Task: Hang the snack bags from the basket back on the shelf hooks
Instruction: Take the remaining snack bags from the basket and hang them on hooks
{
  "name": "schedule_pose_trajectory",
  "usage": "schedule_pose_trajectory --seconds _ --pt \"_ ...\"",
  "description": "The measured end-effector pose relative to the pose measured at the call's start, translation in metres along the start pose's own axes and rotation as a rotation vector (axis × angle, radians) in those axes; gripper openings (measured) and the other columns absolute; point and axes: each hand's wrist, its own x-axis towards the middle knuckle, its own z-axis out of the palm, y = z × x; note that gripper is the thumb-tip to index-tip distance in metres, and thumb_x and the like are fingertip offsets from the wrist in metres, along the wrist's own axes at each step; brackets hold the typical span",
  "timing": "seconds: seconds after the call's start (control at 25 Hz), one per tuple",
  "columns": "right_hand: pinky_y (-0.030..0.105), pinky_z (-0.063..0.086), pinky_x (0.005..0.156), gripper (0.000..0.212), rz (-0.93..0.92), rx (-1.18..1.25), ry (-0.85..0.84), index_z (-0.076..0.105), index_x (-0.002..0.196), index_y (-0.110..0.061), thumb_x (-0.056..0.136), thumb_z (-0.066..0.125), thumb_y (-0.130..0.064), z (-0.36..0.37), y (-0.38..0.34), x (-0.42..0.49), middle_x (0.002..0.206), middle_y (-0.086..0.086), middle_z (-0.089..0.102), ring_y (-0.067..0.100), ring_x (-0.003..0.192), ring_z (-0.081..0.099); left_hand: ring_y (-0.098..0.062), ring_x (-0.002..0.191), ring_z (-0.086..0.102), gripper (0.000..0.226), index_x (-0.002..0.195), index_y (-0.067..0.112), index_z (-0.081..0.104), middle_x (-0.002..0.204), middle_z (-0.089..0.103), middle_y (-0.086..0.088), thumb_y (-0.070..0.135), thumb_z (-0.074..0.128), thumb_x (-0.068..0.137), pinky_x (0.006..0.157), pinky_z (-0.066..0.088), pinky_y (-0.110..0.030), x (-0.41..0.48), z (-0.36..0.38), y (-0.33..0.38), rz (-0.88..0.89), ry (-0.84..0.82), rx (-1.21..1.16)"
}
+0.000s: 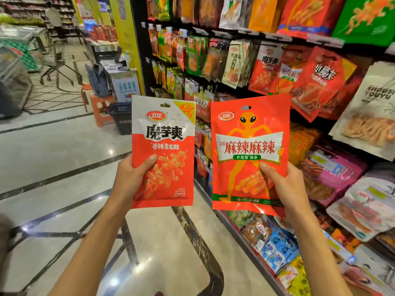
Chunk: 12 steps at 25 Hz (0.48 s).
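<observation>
The left hand (132, 178) grips a white-and-red snack bag (163, 152) upright — the right hand (284, 184) grips an orange-red snack bag (250, 154), both in front of the shelf (277, 37).

white-red bag (162, 154), orange bag (250, 155) (both upright)

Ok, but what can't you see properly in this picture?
1. Head view: fingers of the left hand and right hand, hidden behind the white-and-red bag and red alien bag; only thumbs show.
2. Head view: inside of the dark basket, too far off, one side behind the white-and-red bag.
3. Head view: shelf hooks, covered by hanging packets.
4. Head view: small print low on both bags, blurred.
</observation>
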Motion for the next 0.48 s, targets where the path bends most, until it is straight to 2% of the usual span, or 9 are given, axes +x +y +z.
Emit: schedule_pose_trajectory --seconds 0.08,0.2,0.36,0.48 --pt "0.015 0.055 0.068 0.017 -0.005 -0.01 0.05 0.069 0.108 -0.023 0.091 0.069 -0.02 0.025 0.005 0.027 0.095 -0.014 0.075 0.0 0.085 0.071 -0.027 0.091 0.073 0.022 0.108 0.019 0.069 0.099 0.076 -0.004 0.028 0.071 0.088 0.08 0.058 -0.042 0.052 -0.001 -0.001 0.01 -0.054 0.005" --pt "0.013 0.054 0.064 0.018 0.009 -0.012 0.129 0.069 0.108 -0.023 0.09 0.07 -0.02 0.061 0.006 0.067 0.096 -0.014 0.075 0.003 0.088 0.071 -0.026 0.089 0.074 0.016 0.105 0.02 0.068 0.096 0.077 -0.003 0.024 0.069 0.089 0.074 0.06 -0.036 0.127 0.002 0.0 0.004 -0.112 0.0" --pt "0.011 0.053 0.062 0.019 0.011 -0.015 0.197 0.068 0.11 -0.022 0.092 0.068 -0.02 0.104 0.013 0.119 0.093 -0.017 0.074 -0.002 0.084 0.071 -0.025 0.091 0.073 0.018 0.106 0.018 0.069 0.099 0.076 -0.005 0.023 0.07 0.089 0.083 0.059 -0.042 0.221 0.01 -0.001 0.014 -0.203 0.036" --pt "0.01 0.052 0.061 0.017 0.013 -0.037 0.248 0.067 0.108 -0.025 0.092 0.067 -0.02 0.123 0.02 0.15 0.088 -0.024 0.074 -0.004 0.081 0.07 -0.02 0.087 0.073 0.012 0.101 0.021 0.07 0.097 0.076 -0.003 0.021 0.07 0.089 0.08 0.059 -0.039 0.276 0.026 -0.004 0.021 -0.264 0.028"
